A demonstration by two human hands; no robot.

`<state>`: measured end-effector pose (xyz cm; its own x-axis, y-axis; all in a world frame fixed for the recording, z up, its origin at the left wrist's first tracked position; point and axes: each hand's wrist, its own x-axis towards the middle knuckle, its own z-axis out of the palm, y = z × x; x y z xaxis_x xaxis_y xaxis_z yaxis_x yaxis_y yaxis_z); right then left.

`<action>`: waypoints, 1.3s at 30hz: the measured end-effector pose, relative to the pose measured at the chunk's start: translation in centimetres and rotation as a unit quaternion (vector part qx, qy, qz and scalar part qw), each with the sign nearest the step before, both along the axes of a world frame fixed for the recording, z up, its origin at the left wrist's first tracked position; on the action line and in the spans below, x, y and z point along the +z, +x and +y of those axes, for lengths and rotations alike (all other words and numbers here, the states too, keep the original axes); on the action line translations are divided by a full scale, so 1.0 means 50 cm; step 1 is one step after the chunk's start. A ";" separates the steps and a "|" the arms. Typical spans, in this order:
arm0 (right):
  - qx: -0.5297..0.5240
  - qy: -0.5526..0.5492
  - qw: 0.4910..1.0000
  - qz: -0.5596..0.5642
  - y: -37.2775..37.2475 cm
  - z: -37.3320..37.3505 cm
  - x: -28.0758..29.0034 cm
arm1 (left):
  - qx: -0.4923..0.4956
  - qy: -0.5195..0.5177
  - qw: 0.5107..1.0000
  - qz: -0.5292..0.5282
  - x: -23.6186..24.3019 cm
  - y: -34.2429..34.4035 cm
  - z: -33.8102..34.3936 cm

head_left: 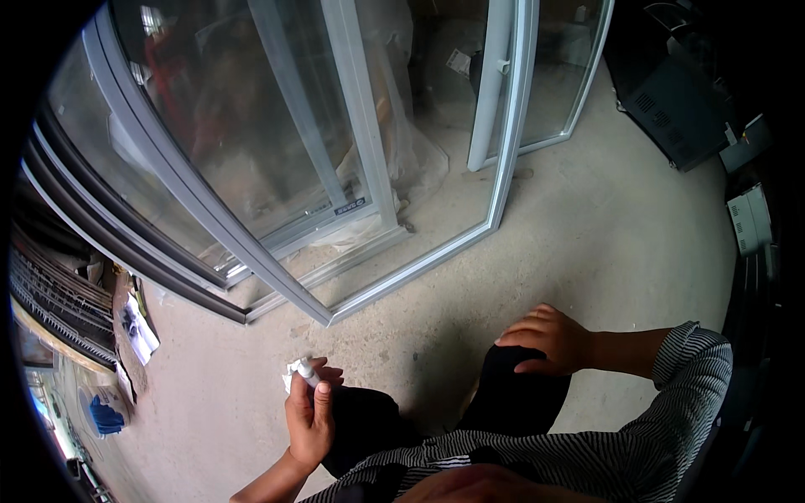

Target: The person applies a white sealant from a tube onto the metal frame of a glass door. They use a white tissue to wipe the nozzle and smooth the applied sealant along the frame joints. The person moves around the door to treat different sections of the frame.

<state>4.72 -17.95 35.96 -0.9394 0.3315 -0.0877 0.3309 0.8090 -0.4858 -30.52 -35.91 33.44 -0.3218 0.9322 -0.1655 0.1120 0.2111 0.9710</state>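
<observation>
My left hand is closed around a small whitish cylinder, held between thumb and fingers beside my left knee. Crumpled white material, like paper or tissue, shows at the cylinder's far end; its exact kind cannot be made out. My right hand lies over my right knee, fingers stretched across the dark trousers and holding nothing. In front of me stands a grey-framed glass panel, its lower corner on the concrete floor, apart from both hands.
More framed glass panels lean behind, near clear plastic sheeting. Dark metal profiles stand at the left, with a printed sheet and a tub holding blue cloth. A black boxy appliance sits at the far right.
</observation>
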 end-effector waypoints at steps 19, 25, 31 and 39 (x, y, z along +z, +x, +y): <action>0.065 -0.270 0.960 0.030 0.038 0.037 0.009 | -0.159 -0.048 0.963 0.214 0.102 0.012 -0.028; 0.118 -0.340 0.931 -0.065 -0.021 -0.024 0.061 | -0.131 -0.094 0.983 0.083 0.145 0.006 -0.137; 0.180 -0.363 0.901 -0.152 -0.130 -0.118 0.080 | -0.050 -0.172 0.983 0.050 0.172 0.075 -0.286; -0.093 -0.269 0.943 -0.172 -0.489 -0.299 -0.291 | 0.076 -0.211 0.968 0.108 0.181 0.111 -0.391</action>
